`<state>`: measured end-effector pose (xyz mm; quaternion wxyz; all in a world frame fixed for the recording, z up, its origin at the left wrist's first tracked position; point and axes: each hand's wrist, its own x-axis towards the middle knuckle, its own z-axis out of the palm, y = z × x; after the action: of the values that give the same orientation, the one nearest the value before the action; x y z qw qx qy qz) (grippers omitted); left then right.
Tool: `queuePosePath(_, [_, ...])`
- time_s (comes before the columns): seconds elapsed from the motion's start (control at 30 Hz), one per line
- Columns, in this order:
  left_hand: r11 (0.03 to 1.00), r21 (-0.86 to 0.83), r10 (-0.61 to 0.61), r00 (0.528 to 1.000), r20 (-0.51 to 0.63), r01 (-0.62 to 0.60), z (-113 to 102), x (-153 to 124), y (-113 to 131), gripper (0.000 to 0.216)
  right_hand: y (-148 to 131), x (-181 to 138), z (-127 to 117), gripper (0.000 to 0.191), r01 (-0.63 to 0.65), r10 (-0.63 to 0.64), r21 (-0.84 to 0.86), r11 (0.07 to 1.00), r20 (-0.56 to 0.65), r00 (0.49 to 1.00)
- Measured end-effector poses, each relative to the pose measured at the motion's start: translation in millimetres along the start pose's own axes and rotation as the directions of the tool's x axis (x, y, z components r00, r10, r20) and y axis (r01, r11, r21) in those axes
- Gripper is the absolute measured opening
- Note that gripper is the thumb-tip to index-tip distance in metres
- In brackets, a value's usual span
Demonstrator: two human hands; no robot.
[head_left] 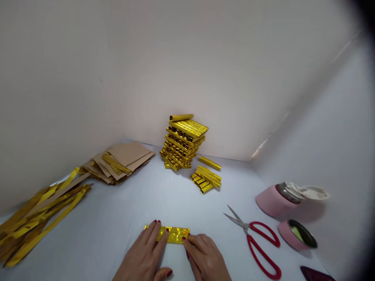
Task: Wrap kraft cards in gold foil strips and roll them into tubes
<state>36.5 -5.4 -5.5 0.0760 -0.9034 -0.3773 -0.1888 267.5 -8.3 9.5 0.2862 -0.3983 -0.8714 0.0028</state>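
A small rectangle of shiny gold foil paper [175, 235] lies flat on the table near its front. My left hand [144, 253] rests on its left half with the fingers stretched out, pressing it down. At the right end of the paper, my right hand [207, 255] pinches the edge between thumb and fingers. Red-handled scissors [247, 230] lie to the right of my right hand, blades slightly apart. Beyond the hands sits a small pile of folded gold paper tubes [206, 179], with a single tube [209, 163] behind it.
Against the back wall stands a tall stack of gold tubes [183, 144]. Brown sheets [129, 156] and loose gold strips [43, 218] spread over the left. A pink flask [272, 201], a pink cup [293, 236] and a dark object [315, 274] are at right.
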Motion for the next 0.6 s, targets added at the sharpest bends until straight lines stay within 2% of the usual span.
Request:
queuePosePath(0.17, [0.998, 0.032, 0.058, 0.998, -0.009, -0.057, 9.0, -2.4, -3.2, 0.08, -1.8, 10.2, 1.2, 0.023, -0.038, 0.038, -0.024, 0.999, 0.009, 0.999])
queuePosePath(0.23, [0.996, 0.058, 0.069, 0.998, 0.005, -0.07, 11.3, -1.4, -3.1, 0.08, -5.8, 16.8, 10.2, 0.023, 0.04, -0.039, -0.097, 0.995, 0.01, 0.999])
queuePosePath(0.33, [0.995, 0.085, 0.046, 0.999, 0.019, -0.048, 14.6, -1.2, -1.4, 0.072, -10.1, 21.8, 30.2, 0.043, 0.236, -0.24, -0.205, 0.95, 0.008, 0.971])
queuePosePath(0.37, [0.995, 0.092, 0.035, 0.999, 0.02, -0.037, 15.3, -1.5, -0.8, 0.071, -10.1, 21.3, 35.4, 0.046, 0.249, -0.255, -0.231, 0.94, 0.005, 0.967])
queuePosePath(0.5, [0.998, 0.05, 0.031, 0.998, 0.048, -0.034, 14.0, -4.0, -1.0, 0.077, -3.4, 10.9, 33.2, 0.055, 0.224, -0.21, -0.295, 0.929, 0.079, 0.974])
queuePosePath(0.6, [1.0, 0.001, 0.018, 0.997, 0.074, -0.018, 10.0, -5.4, -1.4, 0.08, 1.3, 2.3, 16.4, 0.043, 0.137, -0.101, -0.345, 0.929, 0.121, 0.988])
